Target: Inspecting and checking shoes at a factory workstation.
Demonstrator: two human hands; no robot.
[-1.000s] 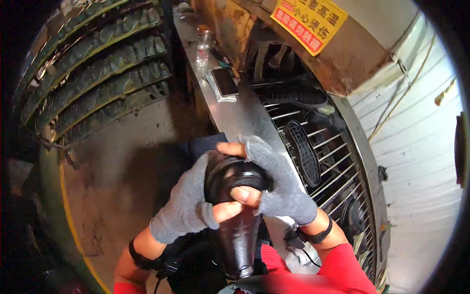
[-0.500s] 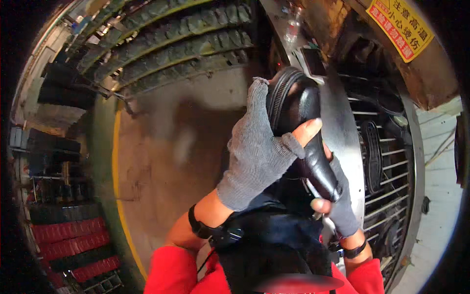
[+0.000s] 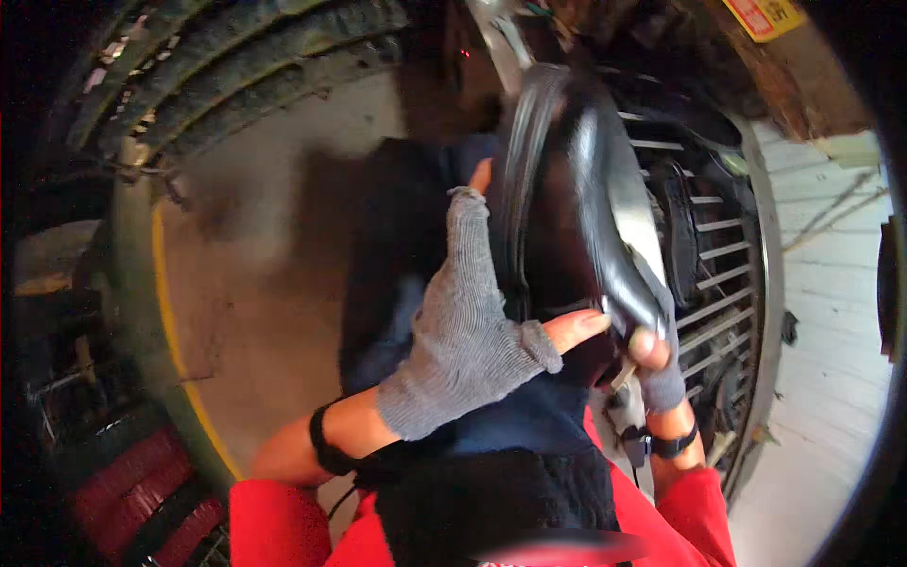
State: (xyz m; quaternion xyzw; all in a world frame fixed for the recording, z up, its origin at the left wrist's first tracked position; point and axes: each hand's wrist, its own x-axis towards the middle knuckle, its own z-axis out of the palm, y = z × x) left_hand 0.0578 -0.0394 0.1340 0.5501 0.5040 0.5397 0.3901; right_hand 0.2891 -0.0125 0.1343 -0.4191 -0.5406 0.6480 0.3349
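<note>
A glossy black shoe (image 3: 557,217) is held up in front of me between both hands, its ridged sole edge along the left side. My left hand (image 3: 458,321), in a grey fingerless glove, grips the shoe's left side and lower end. Its thumb presses near the bottom, and one fingertip shows by the sole edge. My right hand (image 3: 657,354), also gloved in grey, holds the lower right end with its thumb on the black leather. The rest of its fingers are hidden behind the shoe.
To the right runs a barred metal rack (image 3: 718,321) with dark shoe-like items on it. Curved racks of dark items (image 3: 274,57) stand at the far left. Red and black stacked pieces (image 3: 142,482) sit at the lower left. A yellow line (image 3: 175,331) crosses the floor.
The shoe has turned to show more of its dark side and opening. My left hand has slid lower along it, with the thumb now nearer the right thumb. The whole view has shifted.
</note>
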